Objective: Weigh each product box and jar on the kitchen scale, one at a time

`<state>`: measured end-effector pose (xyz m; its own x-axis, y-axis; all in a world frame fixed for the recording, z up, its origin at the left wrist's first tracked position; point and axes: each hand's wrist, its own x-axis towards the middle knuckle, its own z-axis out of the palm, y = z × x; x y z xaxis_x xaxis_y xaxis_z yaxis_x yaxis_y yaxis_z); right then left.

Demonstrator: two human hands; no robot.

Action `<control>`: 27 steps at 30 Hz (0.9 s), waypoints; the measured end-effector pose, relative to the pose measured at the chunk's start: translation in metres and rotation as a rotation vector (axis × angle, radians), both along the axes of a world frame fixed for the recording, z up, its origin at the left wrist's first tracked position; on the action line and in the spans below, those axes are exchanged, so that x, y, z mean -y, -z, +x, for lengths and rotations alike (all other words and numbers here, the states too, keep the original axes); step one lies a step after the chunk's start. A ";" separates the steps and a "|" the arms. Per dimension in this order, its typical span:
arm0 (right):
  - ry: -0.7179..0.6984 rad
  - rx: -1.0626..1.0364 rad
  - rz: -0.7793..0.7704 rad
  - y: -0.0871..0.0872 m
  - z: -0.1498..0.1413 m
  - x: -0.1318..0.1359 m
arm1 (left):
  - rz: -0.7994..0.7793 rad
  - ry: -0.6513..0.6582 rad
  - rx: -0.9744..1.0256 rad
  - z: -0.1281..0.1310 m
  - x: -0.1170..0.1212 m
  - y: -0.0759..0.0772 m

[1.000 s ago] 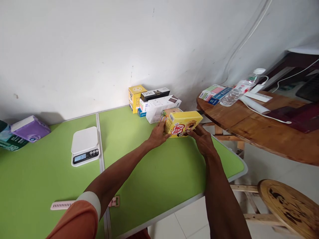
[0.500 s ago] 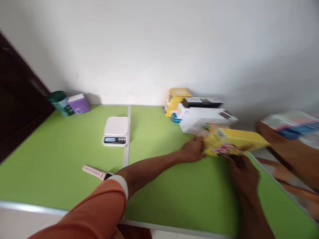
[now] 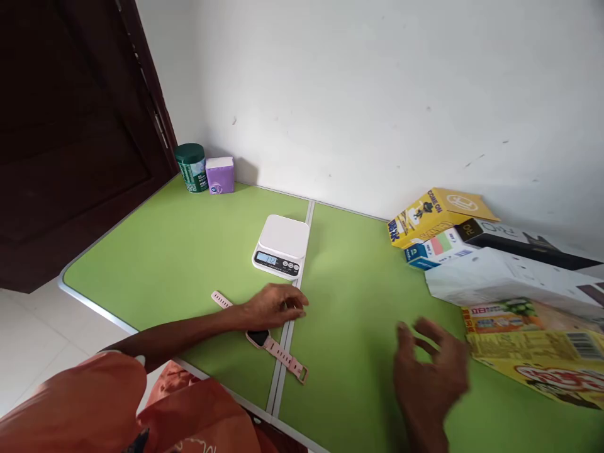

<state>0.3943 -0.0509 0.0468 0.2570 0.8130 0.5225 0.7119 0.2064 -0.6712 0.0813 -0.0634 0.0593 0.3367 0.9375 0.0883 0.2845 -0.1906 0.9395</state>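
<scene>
My left hand (image 3: 274, 306) hovers over a pink-strapped smartwatch (image 3: 284, 355), partly covering its strap. Its fingers are loosely curved, with a gap to the thumb and nothing held. Just beyond it sits a white digital kitchen scale (image 3: 284, 238), its display lit and its platform bare. On the right, my right hand (image 3: 430, 371) is slightly blurred, thumb and fingers apart, holding nothing. Beside it lies a yellow snack box (image 3: 542, 358), the nearest in a row of boxes.
Behind the yellow box stand a red-and-yellow package (image 3: 500, 318), a white box (image 3: 495, 280), a black-and-white box (image 3: 519, 239), a small blue-and-white box (image 3: 438, 248) and a yellow carton (image 3: 429, 217). A green canister (image 3: 191, 168) and purple tissue pack (image 3: 220, 176) stand at the back left.
Both hands have come off the yellow snack box, which now lies at the end of the row. My left hand has moved left to the watch; the view has turned left.
</scene>
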 end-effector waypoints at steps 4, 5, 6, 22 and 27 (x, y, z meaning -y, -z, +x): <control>-0.373 0.037 -0.005 -0.028 -0.091 -0.030 | 0.093 -0.226 0.010 -0.051 -0.016 -0.015; -0.442 0.041 0.006 -0.034 -0.109 -0.039 | 0.108 -0.282 0.009 -0.063 -0.023 -0.017; -0.508 0.043 0.015 -0.039 -0.127 -0.048 | 0.121 -0.340 0.010 -0.074 -0.032 -0.018; -0.934 -0.093 -0.356 -0.019 -0.385 -0.259 | 0.186 -1.145 -0.096 -0.258 -0.184 0.021; -0.972 -0.126 -0.407 -0.016 -0.438 -0.314 | 0.215 -1.097 -0.103 -0.275 -0.208 0.038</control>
<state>-0.0440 0.2635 0.0626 -0.5639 0.8061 0.1796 0.2827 0.3928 -0.8751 -0.1937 0.1445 0.0210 -0.6463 0.7000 0.3038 0.4730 0.0551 0.8793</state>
